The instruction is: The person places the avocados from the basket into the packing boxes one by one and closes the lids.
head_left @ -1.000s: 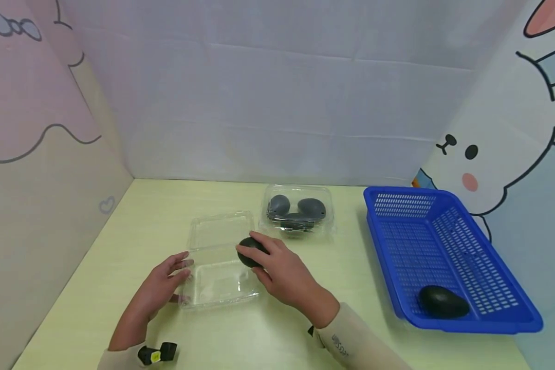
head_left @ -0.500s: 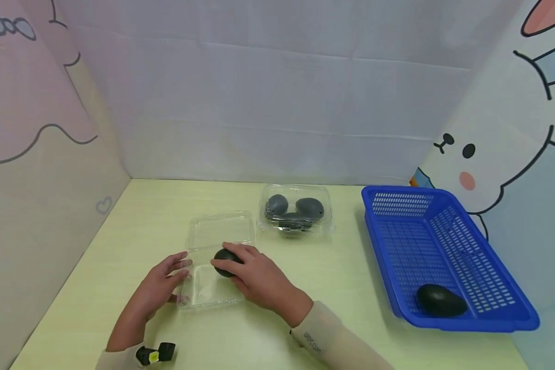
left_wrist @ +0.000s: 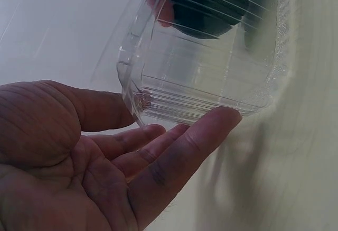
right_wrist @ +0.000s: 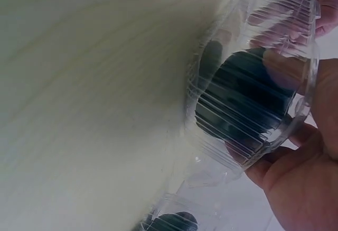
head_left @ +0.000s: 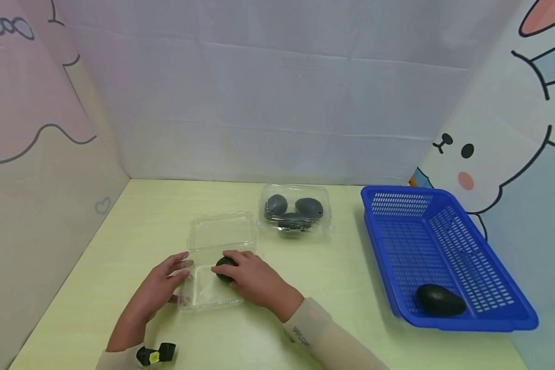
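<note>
My right hand (head_left: 254,277) grips a dark green avocado (head_left: 224,269) down inside the front half of an open clear plastic clamshell box (head_left: 213,295). Through the ribbed wall in the right wrist view, the avocado (right_wrist: 245,96) shows low in the box, thumb and fingers around it. My left hand (head_left: 162,282) rests against the left side of the box, its fingers spread and fairly straight. The left wrist view has its fingertips (left_wrist: 224,119) right at the outer wall and corner. The box's lid (head_left: 222,230) lies folded back, away from me.
Behind and to the right stands a closed clear clamshell box (head_left: 296,191) with several dark avocados (head_left: 309,207) in it. A blue plastic basket (head_left: 384,267) is at the right, with one avocado (head_left: 439,300) near its front end. Fabric walls border the pale wooden table (head_left: 143,216).
My right hand has moved left and down with the avocado, from over the box's right edge into its front half. My left hand has stayed at the box's left side.
</note>
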### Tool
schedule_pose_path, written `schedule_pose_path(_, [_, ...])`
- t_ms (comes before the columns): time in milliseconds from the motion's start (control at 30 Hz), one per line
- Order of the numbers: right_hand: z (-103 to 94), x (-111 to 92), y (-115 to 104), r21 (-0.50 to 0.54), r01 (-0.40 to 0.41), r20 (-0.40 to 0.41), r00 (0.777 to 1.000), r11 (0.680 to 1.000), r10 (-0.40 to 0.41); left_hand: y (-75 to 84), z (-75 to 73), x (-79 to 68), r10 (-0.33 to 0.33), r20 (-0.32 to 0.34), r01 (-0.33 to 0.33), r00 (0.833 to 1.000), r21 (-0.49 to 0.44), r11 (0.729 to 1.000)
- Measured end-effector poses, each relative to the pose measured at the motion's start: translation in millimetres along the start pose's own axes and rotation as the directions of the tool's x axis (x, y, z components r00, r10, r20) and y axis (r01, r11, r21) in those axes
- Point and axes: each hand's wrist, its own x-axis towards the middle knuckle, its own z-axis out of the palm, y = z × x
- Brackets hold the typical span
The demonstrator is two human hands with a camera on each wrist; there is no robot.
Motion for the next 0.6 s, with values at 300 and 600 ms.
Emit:
schedule_pose_path(300, [1.1, 5.2, -2.1, -0.014, -0.030, 0.024, 0.999, 0.999, 0.030, 1.2, 0.9, -0.8, 0.005, 0.001, -0.005, 1.000, -0.002, 1.000])
schedule_pose_path(600, [-1.5, 4.7, -2.6, -0.040, -0.038, 0.018, 0.999, 0.998, 0.039, 1.4, 1.6, -0.3, -0.001, -0.005, 0.001, 1.000, 0.000, 1.000])
